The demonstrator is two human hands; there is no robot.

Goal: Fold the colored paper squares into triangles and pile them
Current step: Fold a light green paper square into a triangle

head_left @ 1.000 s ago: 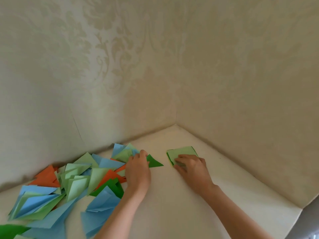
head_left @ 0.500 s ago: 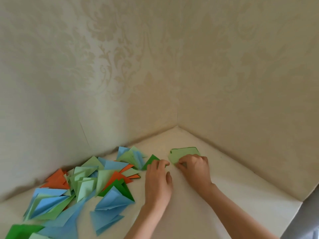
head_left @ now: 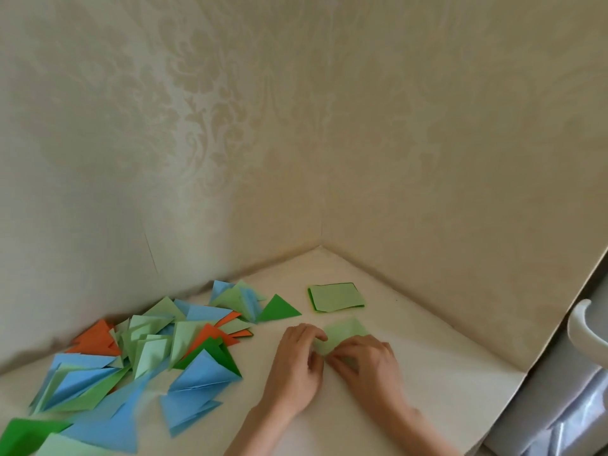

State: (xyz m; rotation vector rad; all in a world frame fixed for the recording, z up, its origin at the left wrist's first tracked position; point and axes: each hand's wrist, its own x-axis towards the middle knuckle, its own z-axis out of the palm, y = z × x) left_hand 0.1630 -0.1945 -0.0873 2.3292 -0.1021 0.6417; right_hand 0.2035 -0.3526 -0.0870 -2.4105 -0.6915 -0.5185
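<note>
A light green paper square lies on the white tabletop in front of me. My left hand pinches its near left edge with curled fingers. Beside it, my right hand grips the sheet's near corner, fingers bent over the paper. Behind them sits a small stack of unfolded green squares. To the left spreads a loose pile of folded triangles in blue, light green, dark green and orange, with one dark green triangle at its right end.
Patterned beige walls close the table in at the back and right, meeting in a corner. The table's right edge drops off beside a grey surface with a white handle.
My left hand left the dark green triangle on the pile and came over to the right. My right hand drew one light green sheet off the stack toward me. Both hands now hold it.
</note>
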